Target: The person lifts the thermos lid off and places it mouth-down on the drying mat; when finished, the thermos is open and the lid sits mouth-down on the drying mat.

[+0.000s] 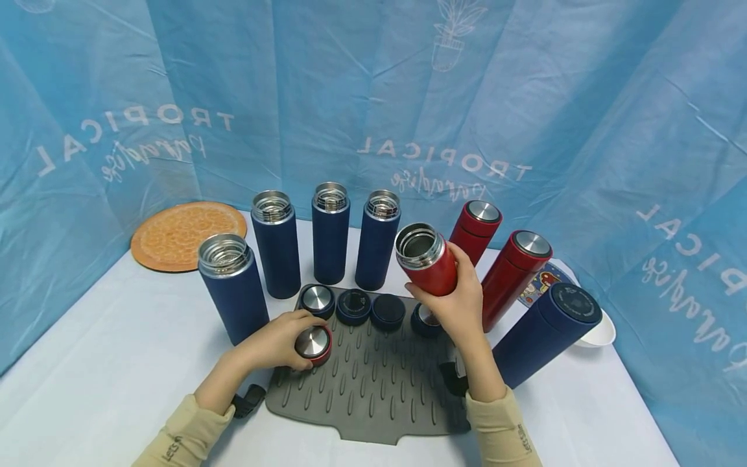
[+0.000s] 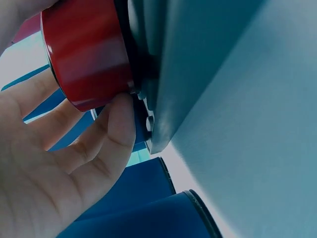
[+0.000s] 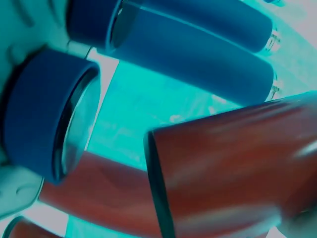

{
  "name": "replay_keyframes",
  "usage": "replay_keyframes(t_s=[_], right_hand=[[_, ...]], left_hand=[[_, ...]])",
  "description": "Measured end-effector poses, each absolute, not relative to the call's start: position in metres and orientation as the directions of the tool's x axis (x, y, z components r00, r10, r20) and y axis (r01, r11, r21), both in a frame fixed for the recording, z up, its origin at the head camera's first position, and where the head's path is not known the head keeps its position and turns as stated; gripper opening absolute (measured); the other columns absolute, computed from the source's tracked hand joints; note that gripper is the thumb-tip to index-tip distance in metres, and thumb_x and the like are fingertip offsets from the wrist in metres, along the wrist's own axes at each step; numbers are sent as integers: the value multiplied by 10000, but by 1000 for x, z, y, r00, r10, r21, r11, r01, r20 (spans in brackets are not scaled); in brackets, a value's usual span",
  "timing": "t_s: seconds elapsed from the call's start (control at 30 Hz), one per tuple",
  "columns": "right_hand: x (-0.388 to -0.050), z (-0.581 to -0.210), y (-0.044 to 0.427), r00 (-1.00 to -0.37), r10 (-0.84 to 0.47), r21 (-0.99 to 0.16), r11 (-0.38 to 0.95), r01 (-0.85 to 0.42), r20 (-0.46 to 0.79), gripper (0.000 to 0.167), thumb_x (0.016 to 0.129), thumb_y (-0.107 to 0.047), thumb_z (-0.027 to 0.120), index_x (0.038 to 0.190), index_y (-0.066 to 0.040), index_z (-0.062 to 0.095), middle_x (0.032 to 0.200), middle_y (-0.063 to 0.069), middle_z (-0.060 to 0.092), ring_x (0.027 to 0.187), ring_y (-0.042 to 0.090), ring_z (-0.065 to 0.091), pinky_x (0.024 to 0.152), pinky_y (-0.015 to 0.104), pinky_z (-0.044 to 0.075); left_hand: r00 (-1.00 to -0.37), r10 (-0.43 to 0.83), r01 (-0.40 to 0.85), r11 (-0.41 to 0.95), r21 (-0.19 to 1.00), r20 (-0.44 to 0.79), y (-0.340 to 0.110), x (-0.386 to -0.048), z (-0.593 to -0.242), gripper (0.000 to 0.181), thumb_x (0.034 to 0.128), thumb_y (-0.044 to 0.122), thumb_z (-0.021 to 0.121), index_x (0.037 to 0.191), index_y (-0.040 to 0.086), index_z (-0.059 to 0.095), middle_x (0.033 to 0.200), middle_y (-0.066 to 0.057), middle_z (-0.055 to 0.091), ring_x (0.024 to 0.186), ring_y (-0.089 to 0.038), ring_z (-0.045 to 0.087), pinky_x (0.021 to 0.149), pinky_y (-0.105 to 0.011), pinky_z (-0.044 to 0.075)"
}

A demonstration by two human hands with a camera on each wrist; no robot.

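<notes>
At the left part of the grey ridged mat [image 1: 373, 383], my left hand [image 1: 283, 340] grips a red lid [image 1: 313, 342] with a steel top. The left wrist view shows fingers curled round the side of that red lid [image 2: 89, 54], close to the mat. My right hand [image 1: 461, 305] holds a lidless red thermos bottle [image 1: 434, 272] by its body, its steel mouth tilted toward the head camera. In the right wrist view the base of the red bottle [image 3: 223, 168] hangs off the mat, near a navy lid [image 3: 39, 114].
More navy lids [image 1: 353, 307] line the mat's back edge. Several lidless navy bottles [image 1: 330, 240] stand behind and left. Two capped red bottles [image 1: 513, 279] and a capped navy bottle [image 1: 543, 337] stand right, near a white bowl [image 1: 601, 332]. An orange round board [image 1: 187, 235] lies back left.
</notes>
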State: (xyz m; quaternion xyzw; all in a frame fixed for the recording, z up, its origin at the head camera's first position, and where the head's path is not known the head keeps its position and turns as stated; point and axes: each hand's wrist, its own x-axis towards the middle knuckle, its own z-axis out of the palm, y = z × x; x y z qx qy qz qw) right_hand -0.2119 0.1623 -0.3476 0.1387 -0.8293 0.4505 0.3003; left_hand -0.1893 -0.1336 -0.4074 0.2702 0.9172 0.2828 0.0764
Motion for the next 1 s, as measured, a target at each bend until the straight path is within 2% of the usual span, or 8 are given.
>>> replay_keyframes(t_s=[0.17,0.47,0.63,1.0], right_hand=[[-218,-343,158,-832,88,-789,384,-480,548,774,692,-155,813,1327,-179,371,1269,32,525,1154,167,480,926,474,436],[-237,-343,150,-868,163,-859,309,-407,469,758,722,-231,793,1330,-211,340,1249,20,529,1144,149,488,947,453,419],[-254,-350,145,-899,179,-903,246,-353,400,762,739,-226,780,1345,-174,321,1282,14,490,1184,151,467,958,432,420],[-282,-364,142,-944,189,-933,291,-211,272,782,757,-254,756,1371,-119,291,1324,72,449,1225,222,428,969,473,400]], left_hand=[[-841,542,455,703,547,3,-133,-190,-407,631,623,166,830,1193,51,584,1116,-106,572,950,-220,555,741,-320,489],[-832,554,459,707,538,-18,-134,-193,-406,623,628,181,829,1188,60,585,1131,-107,571,967,-226,553,747,-327,486],[-830,558,463,703,540,-15,-135,-193,-406,616,627,181,829,1181,60,588,1137,-115,567,971,-229,551,742,-322,485],[-836,547,440,713,546,-42,-134,-192,-406,602,638,193,826,1181,83,590,1173,-147,547,1005,-260,540,751,-346,486]])
